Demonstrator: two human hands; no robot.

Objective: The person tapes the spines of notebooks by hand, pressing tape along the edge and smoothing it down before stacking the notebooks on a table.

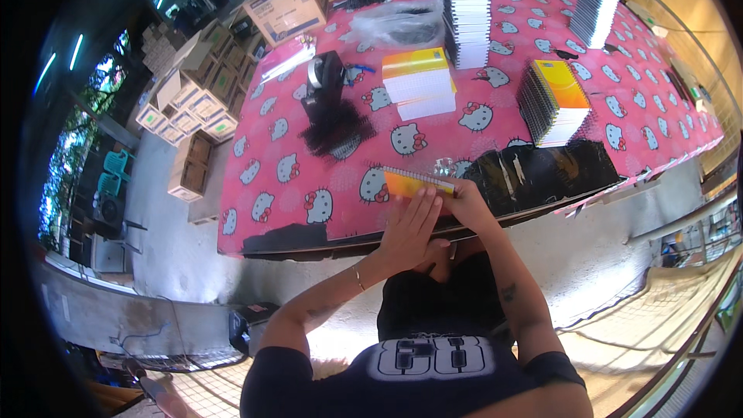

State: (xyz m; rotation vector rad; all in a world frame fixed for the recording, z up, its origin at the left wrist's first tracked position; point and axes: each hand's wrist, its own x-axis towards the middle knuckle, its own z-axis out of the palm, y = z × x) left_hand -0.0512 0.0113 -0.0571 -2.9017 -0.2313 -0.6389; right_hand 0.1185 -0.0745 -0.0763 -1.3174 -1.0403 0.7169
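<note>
A notebook with a yellow-orange cover (pixel 406 183) is held up at the near edge of the table, its punched or wire-bound edge uppermost. My right hand (pixel 467 205) grips its right end. Against the cover, the outstretched fingers of my left hand (pixel 412 224) lie flat, with the thumb apart. Beyond my hands stands a stack of yellow-covered page blocks (pixel 420 85). To the right, spiral notebooks with yellow covers (pixel 556 101) are piled up. A tangle of thin black binding coils (pixel 337 130) lies left of the page blocks.
The table has a pink cartoon-cat cover (pixel 294 174) with black patches (pixel 542 178) along its near edge. Tall notebook stacks (pixel 467 27) rise farther back. A black device (pixel 325 76), a clear plastic bag (pixel 398 25) and an open carton (pixel 286 8) sit left. More cartons (pixel 197 97) are beside the table.
</note>
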